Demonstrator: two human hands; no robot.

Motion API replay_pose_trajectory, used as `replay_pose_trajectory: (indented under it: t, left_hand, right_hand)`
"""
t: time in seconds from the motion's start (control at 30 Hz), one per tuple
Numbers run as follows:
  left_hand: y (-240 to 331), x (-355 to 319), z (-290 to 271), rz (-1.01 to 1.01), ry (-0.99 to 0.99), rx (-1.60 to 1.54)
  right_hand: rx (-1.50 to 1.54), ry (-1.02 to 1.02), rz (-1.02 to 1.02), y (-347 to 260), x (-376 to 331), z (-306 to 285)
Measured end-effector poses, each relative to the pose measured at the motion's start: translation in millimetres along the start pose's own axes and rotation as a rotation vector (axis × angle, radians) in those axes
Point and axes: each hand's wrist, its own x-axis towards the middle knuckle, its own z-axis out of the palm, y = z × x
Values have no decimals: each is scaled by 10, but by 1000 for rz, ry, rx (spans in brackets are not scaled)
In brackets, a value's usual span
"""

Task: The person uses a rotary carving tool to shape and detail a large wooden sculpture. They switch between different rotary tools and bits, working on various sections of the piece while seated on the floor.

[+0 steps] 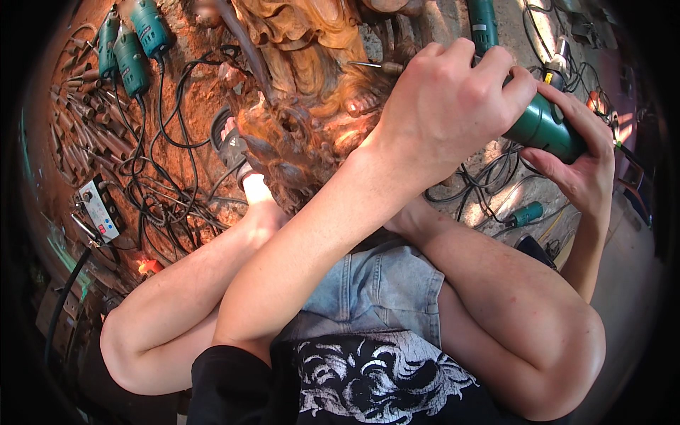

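Note:
My right hand (577, 145) is wrapped around the body of a green electric grinder (542, 124), its thumb on the near side. Reaching across from the left, my left hand (457, 99) is closed at the grinder's front end, knuckles up; its fingertips and the tool's tip are hidden beneath it. Behind my left forearm stands a carved, varnished brown wooden sculpture (312, 64) with folds and gnarled root-like shapes. Beside my left hand, a thin metal tool with a short wooden handle (388, 68) lies against the carving.
Several green power tools (131, 60) lie at the far left above many chisels (99, 134). Tangled black cables (170, 191) run past a small control box (99, 209). Another green tool (484, 25) lies beyond my left hand; a small green piece (525, 214) rests near my right leg.

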Motion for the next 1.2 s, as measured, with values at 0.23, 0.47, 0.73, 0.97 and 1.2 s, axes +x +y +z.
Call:
replay_pose_trajectory:
  t: [0.23,0.47,0.73,0.97,1.2]
  left_hand:
    - [2,24,10,39,-25,-45]
    - [509,191,10,103,-186,-285]
    - [750,228,406,178,-335,-297]
    - [711,439,699,437,-444,-16]
    - [580,75,250,35,-718,-387]
  right_hand:
    - [24,-43,99,-74,-120,-37]
    - [1133,-82,-83,878,-1313,-91]
    - [1743,156,173,1519,-2240,793]
    - [925,111,589,1110,-1301,745]
    - [600,627,619,1736,-337,1102]
